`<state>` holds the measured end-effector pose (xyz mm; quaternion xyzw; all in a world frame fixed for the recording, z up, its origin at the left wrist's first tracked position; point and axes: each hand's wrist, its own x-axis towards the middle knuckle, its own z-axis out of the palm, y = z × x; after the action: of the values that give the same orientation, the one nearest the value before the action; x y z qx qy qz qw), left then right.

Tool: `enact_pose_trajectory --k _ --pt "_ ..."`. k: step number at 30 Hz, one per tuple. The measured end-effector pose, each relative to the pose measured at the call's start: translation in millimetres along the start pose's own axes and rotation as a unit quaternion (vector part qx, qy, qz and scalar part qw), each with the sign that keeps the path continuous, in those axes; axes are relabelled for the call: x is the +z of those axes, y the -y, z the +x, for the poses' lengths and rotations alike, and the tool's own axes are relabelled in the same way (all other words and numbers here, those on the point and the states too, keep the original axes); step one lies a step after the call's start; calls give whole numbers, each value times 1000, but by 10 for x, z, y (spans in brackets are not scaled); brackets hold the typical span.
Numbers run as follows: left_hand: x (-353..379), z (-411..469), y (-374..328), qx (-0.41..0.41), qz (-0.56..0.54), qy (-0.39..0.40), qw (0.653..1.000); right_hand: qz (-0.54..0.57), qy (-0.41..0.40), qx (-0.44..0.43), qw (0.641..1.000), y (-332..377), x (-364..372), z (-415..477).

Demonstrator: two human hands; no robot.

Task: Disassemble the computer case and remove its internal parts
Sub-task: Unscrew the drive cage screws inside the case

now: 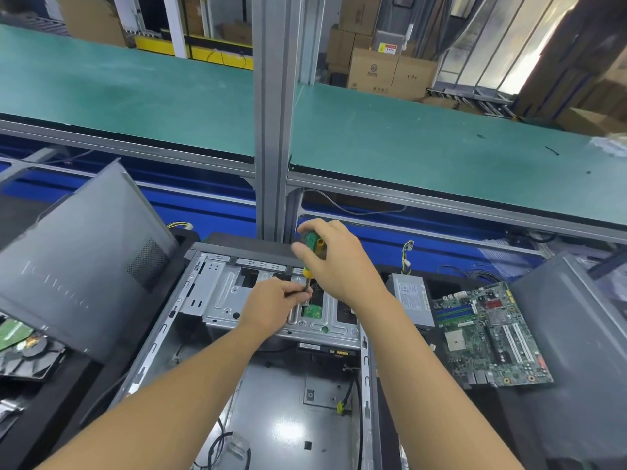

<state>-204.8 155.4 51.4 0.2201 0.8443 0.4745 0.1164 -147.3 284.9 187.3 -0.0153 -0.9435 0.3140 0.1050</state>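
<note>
An open computer case (159,337) lies flat in front of me, its metal drive cage (220,300) at the far end. My right hand (336,262) grips the green and yellow handle of a screwdriver (314,245) held upright over the cage. My left hand (271,305) pinches the screwdriver's shaft near the tip, just above the cage top. A small green circuit board (312,312) shows through a slot beside the tip. Loose black cables (353,398) lie on the case floor.
A removed motherboard (488,334) and a grey power supply (409,295) lie to the right of the case. A grey side panel (78,266) leans at the left over other parts. Another dark panel (573,351) sits at the far right. A green conveyor (424,144) runs behind an aluminium post (271,113).
</note>
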Motion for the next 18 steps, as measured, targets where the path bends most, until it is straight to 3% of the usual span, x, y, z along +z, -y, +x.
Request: enact_pose_trajectory --k 4,6,15,18 --pt "3 0 11 -8 3 -3 1000 -24 -104 27 994 44 122 3" --pt "0 -4 23 -5 5 2 1000 -15 -113 24 993 44 153 12" --pt "-13 -8 42 6 75 -4 997 149 56 67 985 -36 -76 47" --pt "2 -9 38 4 64 -13 998 145 62 50 986 -20 -121 35"
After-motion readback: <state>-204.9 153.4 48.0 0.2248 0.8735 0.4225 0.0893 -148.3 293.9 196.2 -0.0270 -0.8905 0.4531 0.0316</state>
